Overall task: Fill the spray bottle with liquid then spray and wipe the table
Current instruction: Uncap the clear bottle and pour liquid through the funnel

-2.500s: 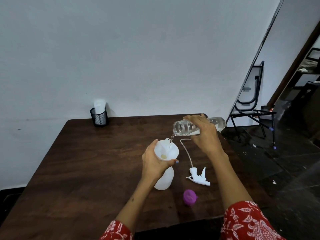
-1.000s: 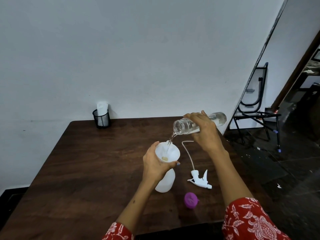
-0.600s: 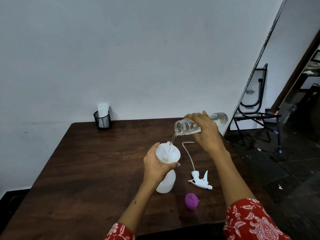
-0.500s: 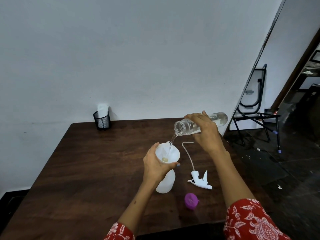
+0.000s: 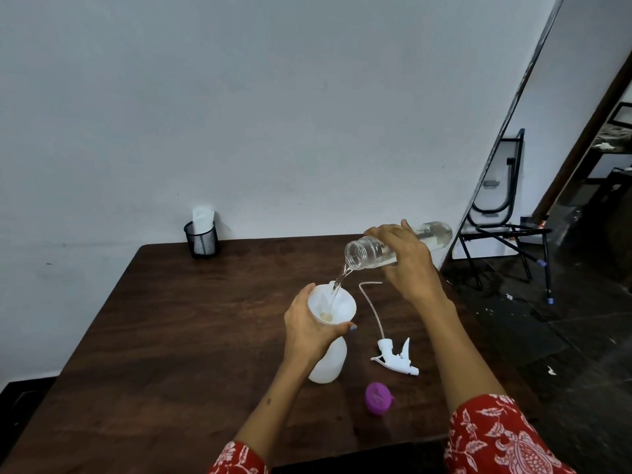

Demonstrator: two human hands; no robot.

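A white spray bottle body [image 5: 329, 361] stands on the dark wooden table [image 5: 178, 336] with a white funnel [image 5: 337, 302] in its neck. My left hand [image 5: 309, 328] grips the funnel and the bottle's top. My right hand [image 5: 408, 260] holds a clear water bottle [image 5: 371, 250] tipped almost level, mouth to the left. A thin stream of water runs from it into the funnel. The white spray head [image 5: 395, 359] with its long tube lies on the table right of the bottle. A purple cap [image 5: 378, 397] lies in front of it.
A black mesh cup [image 5: 201, 239] with white tissue stands at the table's far left edge by the wall. A black metal chair [image 5: 502, 220] stands on the dark floor to the right, past the table's right edge.
The water keeps running into the funnel. Both hands and the bottles hold nearly the same pose; only the camera has shifted slightly.
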